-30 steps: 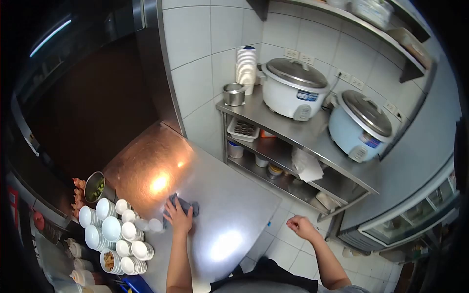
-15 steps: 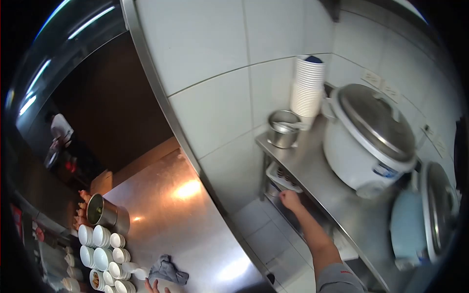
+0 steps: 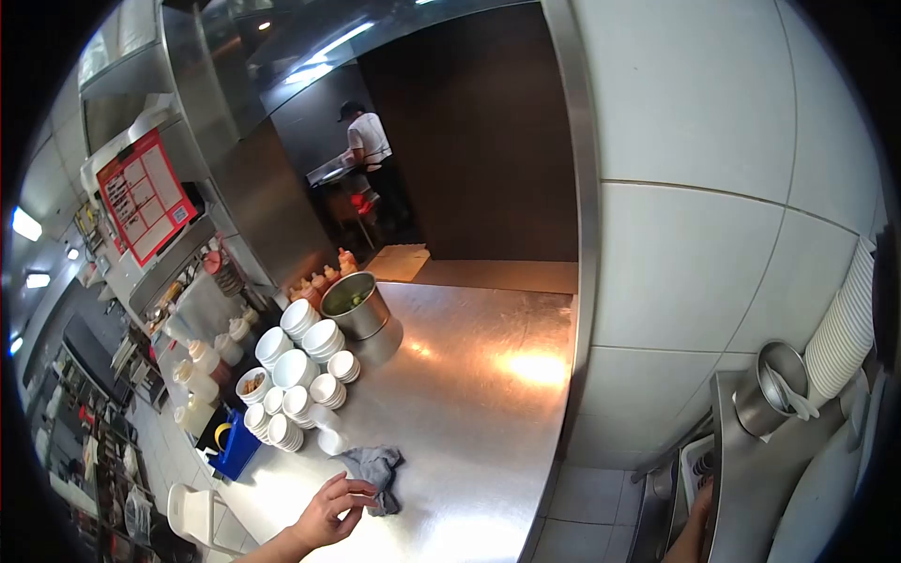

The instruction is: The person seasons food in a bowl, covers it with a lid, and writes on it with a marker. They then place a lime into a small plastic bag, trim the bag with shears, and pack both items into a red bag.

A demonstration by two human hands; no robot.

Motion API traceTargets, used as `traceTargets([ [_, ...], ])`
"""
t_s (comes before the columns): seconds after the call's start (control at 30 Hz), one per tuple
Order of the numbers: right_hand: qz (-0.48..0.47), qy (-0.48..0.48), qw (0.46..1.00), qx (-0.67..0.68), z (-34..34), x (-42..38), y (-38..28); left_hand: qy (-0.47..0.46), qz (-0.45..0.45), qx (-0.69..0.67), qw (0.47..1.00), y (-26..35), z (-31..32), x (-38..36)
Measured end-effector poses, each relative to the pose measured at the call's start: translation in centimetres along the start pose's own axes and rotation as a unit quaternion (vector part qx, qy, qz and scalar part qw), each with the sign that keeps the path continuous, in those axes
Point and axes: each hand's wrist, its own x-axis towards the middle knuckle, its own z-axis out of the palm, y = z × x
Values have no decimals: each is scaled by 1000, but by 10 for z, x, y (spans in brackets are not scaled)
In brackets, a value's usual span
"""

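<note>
I've taken my left hand (image 3: 332, 511) off the cloth (image 3: 381, 469), fingers loosely curled; right hand (image 3: 700, 508) beside the tray (image 3: 690, 462), grip hidden.

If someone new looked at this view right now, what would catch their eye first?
Probably the stacked white bowls crowding the steel table's left side, with a metal pot just behind them. Next, the grey cloth on the table near the bowls, right by the left hand. The red-edged sheet at upper left also stands out.
</note>
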Motion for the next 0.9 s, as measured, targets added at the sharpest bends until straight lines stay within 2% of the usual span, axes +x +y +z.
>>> traceTargets([
  [0.07, -14, 71, 997, 9, -9, -12, 3, 12, 2, -6, 1000, 0, -6, -4],
  [0.13, -49, 192, 978, 71, -22, -36, -3, 30, 19, -12, 999, -1, -13, -9],
  [0.2, -103, 342, 910, 211, -19, -58, -8, 55, 37, -36, 997, 1, -22, -15],
  [0.27, -124, 105, 922, 352, -40, -100, -9, 71, -3, -133, 988, 5, -24, -30],
  [0.33, -252, 213, 823, 462, -125, -207, -74, 78, -2, -198, 977, 6, -24, -48],
  [0.37, -305, 128, 812, 481, -154, -244, -89, 76, 3, -227, 971, 5, -20, -59],
  [0.4, -287, 62, 775, 559, -181, -290, -111, 64, -6, -268, 961, 1, -10, -71],
  [0.43, -360, 42, 736, 572, -216, -335, -136, -18, -107, -312, 944, 5, -8, -86],
  [0.47, -355, -14, 742, 569, -229, -377, -150, -74, -165, -401, 898, 9, -6, -99],
  [0.5, -451, -53, 731, 509, -264, -418, -172, -97, -154, -478, 859, 2, 7, -115],
  [0.53, -491, -119, 676, 537, -267, -457, -188, -132, -192, -537, 811, 3, -2, -127],
  [0.57, -633, -109, 596, 482, -282, -488, -203, -168, -226, -593, 754, 2, -12, -141],
  [0.6, -635, -156, 598, 463, -288, -533, -219, -176, -224, -618, 732, -6, -22, -158],
  [0.63, -700, -147, 559, 420, -282, -568, -231, -186, -223, -642, 709, -16, -33, -176],
  [0.67, -703, -204, 520, 440, -312, -613, -248, -154, -227, -643, 716, -23, -51, -196],
  [0.7, -725, -210, 486, 440, -300, -646, -265, -142, -233, -631, 726, -40, -62, -217],
  [0.77, -788, -153, 420, 424, -321, -707, -291, -152, -204, -566, 784, -84, -73, -271],
  [0.87, -808, -219, 381, 392, -309, -785, -331, -72, -290, -530, 794, -121, -131, -358],
  [0.9, -808, -234, 371, 394, -310, -813, -346, -7, -306, -503, 808, -129, -146, -390],
])
